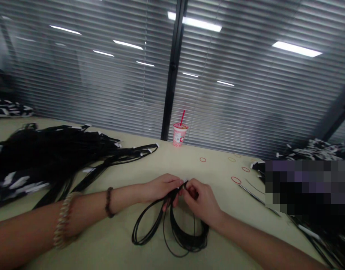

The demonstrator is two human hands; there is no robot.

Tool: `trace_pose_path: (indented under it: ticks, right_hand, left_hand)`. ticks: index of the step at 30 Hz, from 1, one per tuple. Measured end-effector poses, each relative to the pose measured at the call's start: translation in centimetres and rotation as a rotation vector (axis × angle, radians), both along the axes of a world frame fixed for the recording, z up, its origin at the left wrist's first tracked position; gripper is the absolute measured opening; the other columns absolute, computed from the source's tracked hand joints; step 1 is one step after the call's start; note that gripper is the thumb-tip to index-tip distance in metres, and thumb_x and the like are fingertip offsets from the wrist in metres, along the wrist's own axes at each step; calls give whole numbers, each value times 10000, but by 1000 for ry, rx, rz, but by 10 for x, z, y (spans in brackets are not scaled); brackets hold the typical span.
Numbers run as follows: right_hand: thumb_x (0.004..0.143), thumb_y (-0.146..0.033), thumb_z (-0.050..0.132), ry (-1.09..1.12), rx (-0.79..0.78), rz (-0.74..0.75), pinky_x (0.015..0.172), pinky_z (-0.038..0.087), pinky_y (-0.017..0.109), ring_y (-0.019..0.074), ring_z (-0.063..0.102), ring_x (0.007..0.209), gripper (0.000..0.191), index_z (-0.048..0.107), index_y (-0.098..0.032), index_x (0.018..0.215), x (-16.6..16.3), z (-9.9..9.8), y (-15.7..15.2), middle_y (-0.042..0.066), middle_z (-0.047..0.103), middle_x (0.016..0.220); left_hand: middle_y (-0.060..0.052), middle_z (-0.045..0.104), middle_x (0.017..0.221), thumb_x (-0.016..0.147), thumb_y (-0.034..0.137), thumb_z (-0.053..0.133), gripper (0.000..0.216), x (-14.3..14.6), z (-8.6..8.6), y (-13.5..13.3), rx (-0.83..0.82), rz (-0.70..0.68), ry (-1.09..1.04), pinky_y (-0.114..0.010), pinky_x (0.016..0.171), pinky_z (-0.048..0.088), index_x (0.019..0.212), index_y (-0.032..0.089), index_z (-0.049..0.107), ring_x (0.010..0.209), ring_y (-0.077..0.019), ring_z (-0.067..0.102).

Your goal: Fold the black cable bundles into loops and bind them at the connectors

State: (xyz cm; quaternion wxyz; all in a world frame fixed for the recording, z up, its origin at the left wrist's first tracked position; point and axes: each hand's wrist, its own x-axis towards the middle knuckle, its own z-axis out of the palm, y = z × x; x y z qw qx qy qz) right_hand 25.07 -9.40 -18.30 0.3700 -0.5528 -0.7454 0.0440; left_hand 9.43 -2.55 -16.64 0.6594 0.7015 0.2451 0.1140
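Note:
Both my hands meet at the middle of the pale table (110, 247). My left hand (161, 187) and my right hand (202, 202) are closed, pinching the top of a bundle of thin black cords (172, 228). The cords hang down from my fingers in several loops that lie on the table toward me. My left wrist wears a dark bead bracelet (108, 202) and a pale chain bracelet (62, 223).
A large heap of black cords with white tags (48, 157) covers the left of the table. More tagged cords (315, 148) lie at the right. A pink cup with a red straw (180, 134) stands by the window blinds. Rubber bands (236, 180) lie scattered.

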Motion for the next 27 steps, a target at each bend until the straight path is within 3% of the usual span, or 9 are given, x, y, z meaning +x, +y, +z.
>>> trace_pose_path:
  ticks: [3, 6, 11, 16, 19, 24, 27]
  right_hand:
    - [680, -264, 568, 103, 123, -39, 646, 410, 226, 129, 499, 744, 322, 502, -146, 973, 1, 0, 0, 61, 548, 871]
    - [720, -239, 539, 161, 66, 134, 774, 420, 270, 152, 509, 895, 371, 489, -170, 1080, 2, 0, 1, 78, 544, 1019]
    - [797, -245, 440, 395, -104, 201, 727, 441, 253, 123, 554, 780, 240, 517, -167, 1011, 5, -2, 7, 48, 599, 880]
    - [743, -260, 525, 653, -141, 192, 680, 435, 222, 110, 547, 738, 175, 530, -154, 882, 8, -3, 15, 28, 584, 812]
    - [719, -273, 561, 746, -164, 181, 653, 426, 211, 104, 544, 711, 198, 532, -156, 875, 9, -2, 15, 17, 585, 786]
    - [699, -295, 598, 865, -220, 250, 667, 431, 217, 105, 561, 705, 241, 530, -167, 891, 10, -3, 14, 10, 598, 774]
    - [704, -314, 599, 889, -215, 234, 653, 428, 212, 100, 559, 702, 255, 536, -173, 908, 10, -4, 15, 14, 603, 806]
  left_hand:
    - [-15, 571, 547, 748, 542, 366, 431, -2, 0, 5, -34, -6, -3, -157, 318, 305, 794, 129, 482, 317, -64, 439]
    - [-44, 581, 554, 750, 538, 357, 459, -3, 1, 9, -68, -51, 9, -160, 311, 296, 774, 109, 521, 331, -80, 458]
    - [-62, 605, 612, 749, 420, 356, 363, -3, 2, 14, -252, -93, -13, -152, 344, 319, 871, 125, 529, 401, -95, 503]
    - [-129, 619, 882, 738, 354, 365, 364, -5, 4, 22, -480, -150, -99, -161, 453, 402, 987, 119, 489, 631, -131, 593]
    - [-154, 595, 963, 760, 293, 394, 336, -7, 6, 22, -462, -219, -149, -154, 508, 409, 1027, 105, 471, 663, -118, 598]
    - [-108, 609, 874, 767, 267, 478, 293, -7, 8, 17, -384, -315, -147, -231, 653, 461, 1017, 116, 467, 763, -144, 604]
    - [-99, 605, 883, 766, 282, 491, 334, -6, 8, 16, -361, -337, -97, -236, 641, 460, 1061, 135, 441, 710, -130, 605]
